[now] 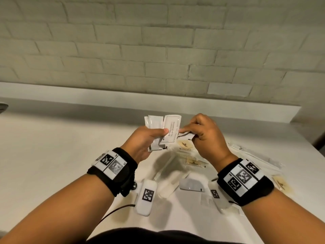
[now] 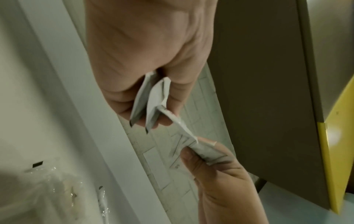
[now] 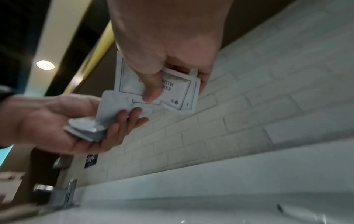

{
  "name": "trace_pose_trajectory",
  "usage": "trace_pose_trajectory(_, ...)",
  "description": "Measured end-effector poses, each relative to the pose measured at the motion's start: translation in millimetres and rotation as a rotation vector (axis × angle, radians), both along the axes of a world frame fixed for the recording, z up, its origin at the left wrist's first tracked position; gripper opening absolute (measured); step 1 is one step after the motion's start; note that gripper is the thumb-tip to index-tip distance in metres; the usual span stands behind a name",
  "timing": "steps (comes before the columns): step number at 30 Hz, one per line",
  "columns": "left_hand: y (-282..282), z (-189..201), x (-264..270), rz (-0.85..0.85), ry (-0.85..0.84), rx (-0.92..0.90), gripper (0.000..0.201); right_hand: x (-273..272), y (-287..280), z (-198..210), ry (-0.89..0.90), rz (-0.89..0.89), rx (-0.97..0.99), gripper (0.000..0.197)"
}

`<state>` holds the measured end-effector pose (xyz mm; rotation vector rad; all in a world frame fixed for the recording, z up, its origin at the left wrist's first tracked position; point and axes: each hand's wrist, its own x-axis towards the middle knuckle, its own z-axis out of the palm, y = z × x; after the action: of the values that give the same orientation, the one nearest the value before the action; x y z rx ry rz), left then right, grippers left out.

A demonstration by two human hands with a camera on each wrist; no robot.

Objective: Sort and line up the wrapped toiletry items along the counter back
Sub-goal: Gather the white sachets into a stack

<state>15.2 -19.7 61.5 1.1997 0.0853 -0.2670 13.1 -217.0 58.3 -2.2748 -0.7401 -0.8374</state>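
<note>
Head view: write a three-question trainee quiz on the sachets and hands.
1. True or false: the left hand holds several white sachets fanned out above the counter.
2. What words are printed on the front sachet?
3. The right hand is: A) flat on the counter, B) pinching a sachet, C) out of view.

Key: 1 true; 2 "Shampoo with conditioner"; 3 B.

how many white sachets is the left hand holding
3 visible: the printed shampoo sachet in front, one plain sachet behind it, another further left. The left hand pinches all; more may be hidden between them.
</note>
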Motion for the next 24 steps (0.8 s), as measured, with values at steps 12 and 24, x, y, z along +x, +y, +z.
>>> trace_pose_trajectory(12,-17.0,-10.0,-4.1,0.030,-0.181,0.092,0.026,1.7,15.9,16.2,1.011,0.209,1.006,0.015)
trace_pose_trajectory(24,-11.8,-13.6,-3.5,0.067,-0.079,0.042,0.022,8.1,-0.9,13.6,1.055,0.224,1.233,0.024)
